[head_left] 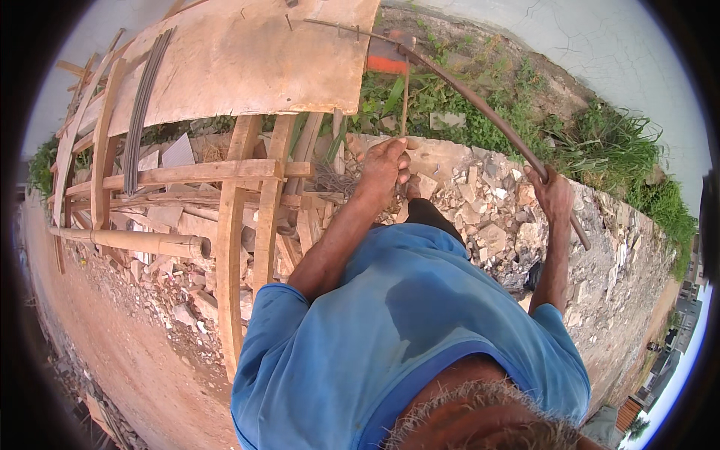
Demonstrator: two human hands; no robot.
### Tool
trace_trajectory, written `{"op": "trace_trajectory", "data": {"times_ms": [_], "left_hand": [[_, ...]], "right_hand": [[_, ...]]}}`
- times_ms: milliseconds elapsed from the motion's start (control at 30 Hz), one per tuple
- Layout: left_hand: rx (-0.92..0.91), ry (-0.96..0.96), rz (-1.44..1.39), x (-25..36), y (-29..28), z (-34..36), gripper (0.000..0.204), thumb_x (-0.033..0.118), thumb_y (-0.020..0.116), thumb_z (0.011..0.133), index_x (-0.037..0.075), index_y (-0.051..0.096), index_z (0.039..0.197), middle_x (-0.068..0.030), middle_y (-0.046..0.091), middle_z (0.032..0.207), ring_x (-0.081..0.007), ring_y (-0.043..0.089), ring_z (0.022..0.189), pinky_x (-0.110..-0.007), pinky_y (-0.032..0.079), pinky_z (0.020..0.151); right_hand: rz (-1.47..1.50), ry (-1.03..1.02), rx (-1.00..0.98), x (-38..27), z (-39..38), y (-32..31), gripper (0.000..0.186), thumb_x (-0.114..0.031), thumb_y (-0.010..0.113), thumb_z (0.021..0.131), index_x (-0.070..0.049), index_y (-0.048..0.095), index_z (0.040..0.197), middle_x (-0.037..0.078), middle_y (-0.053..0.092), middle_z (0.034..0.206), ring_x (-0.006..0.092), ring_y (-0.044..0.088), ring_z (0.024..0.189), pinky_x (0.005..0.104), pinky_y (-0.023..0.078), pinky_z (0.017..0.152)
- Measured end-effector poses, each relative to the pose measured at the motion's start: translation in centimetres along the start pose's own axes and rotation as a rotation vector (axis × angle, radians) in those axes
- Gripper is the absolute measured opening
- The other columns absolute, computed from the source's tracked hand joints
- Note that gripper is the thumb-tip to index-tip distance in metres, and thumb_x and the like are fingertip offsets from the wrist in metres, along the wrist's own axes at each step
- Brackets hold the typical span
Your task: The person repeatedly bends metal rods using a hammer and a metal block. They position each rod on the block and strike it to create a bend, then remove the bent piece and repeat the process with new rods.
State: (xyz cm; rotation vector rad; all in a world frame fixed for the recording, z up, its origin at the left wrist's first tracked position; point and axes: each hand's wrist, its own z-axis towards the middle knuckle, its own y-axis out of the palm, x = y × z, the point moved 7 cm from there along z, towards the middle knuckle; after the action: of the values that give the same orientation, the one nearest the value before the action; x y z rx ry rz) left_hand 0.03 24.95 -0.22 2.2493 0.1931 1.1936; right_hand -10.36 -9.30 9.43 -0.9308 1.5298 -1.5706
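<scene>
In my right hand (553, 196), fingers wrapped round it, is a long dark metal bar (487, 112). It slants from the board's far right edge down past my right forearm. My left hand (386, 169) is closed on the near end of a thin metal rod (406, 97). This rod runs away from my hand and meets the bar's far end, where it appears bent; a thin length continues left over the wooden board (247, 64). Several nails (289, 22) stick up from the board near there. How the bar and rod engage is too small to tell.
Wooden posts (231, 247) and crosspieces hold up the board at left. A bundle of thin rods (146, 105) leans over its left side. Broken rubble (491, 217) lies underfoot. Green weeds (600, 139) grow along a pale wall (622, 45). A bamboo pole (142, 241) juts out at left.
</scene>
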Motion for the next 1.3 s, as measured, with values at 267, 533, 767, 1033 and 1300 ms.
{"op": "trace_trajectory", "data": {"times_ms": [267,533,767,1033,1300], "left_hand": [[-0.086,0.173,0.505,4.4,-4.3,0.0,0.031,0.026,0.05,0.102,0.0,0.066,0.097,0.0038,0.044,0.059,-0.0082,0.043,0.051,-0.027,0.043,0.051],[-0.09,0.216,0.698,7.7,-6.7,-0.4,0.03,0.028,0.053,0.1,0.002,0.068,0.094,0.0037,0.046,0.061,-0.0076,0.043,0.054,-0.027,0.039,0.053],[-0.101,0.243,0.714,8.3,-7.2,0.3,0.028,0.028,0.055,0.098,0.003,0.068,0.093,0.0032,0.045,0.063,-0.0078,0.042,0.055,-0.027,0.038,0.052],[-0.139,0.221,0.739,8.7,-8.2,0.3,0.027,0.028,0.055,0.099,0.004,0.065,0.091,0.0046,0.043,0.06,-0.0078,0.041,0.053,-0.026,0.037,0.05],[-0.102,0.395,0.829,4.5,-6.4,0.8,0.031,0.03,0.052,0.102,0.003,0.062,0.089,-0.0029,0.048,0.06,-0.0126,0.049,0.055,-0.033,0.043,0.051]], "right_hand": [[0.058,0.145,0.032,-4.2,-7.3,0.1,0.066,-0.066,0.046,0.095,-0.004,0.069,0.097,0.02,0.069,0.073,0.0411,0.068,0.074,0.0512,0.051,0.066],[0.117,0.217,0.071,-8.0,-12.3,0.6,0.066,-0.065,0.047,0.095,-0.004,0.07,0.105,0.023,0.069,0.078,0.0413,0.069,0.082,0.0526,0.052,0.072],[0.126,0.241,0.073,-9.1,-13.2,0.3,0.063,-0.064,0.047,0.095,-0.006,0.07,0.105,0.023,0.07,0.08,0.0417,0.069,0.083,0.0537,0.052,0.073],[0.179,0.217,0.118,-9.9,-14.7,0.5,0.055,-0.059,0.05,0.096,-0.007,0.068,0.099,0.022,0.068,0.073,0.0418,0.068,0.077,0.0538,0.05,0.069],[0.393,0.281,0.014,-3.6,-8.8,4.2,0.041,-0.048,0.071,0.08,-0.007,0.072,0.085,0.017,0.063,0.067,0.0338,0.064,0.067,0.0456,0.048,0.066]]}}
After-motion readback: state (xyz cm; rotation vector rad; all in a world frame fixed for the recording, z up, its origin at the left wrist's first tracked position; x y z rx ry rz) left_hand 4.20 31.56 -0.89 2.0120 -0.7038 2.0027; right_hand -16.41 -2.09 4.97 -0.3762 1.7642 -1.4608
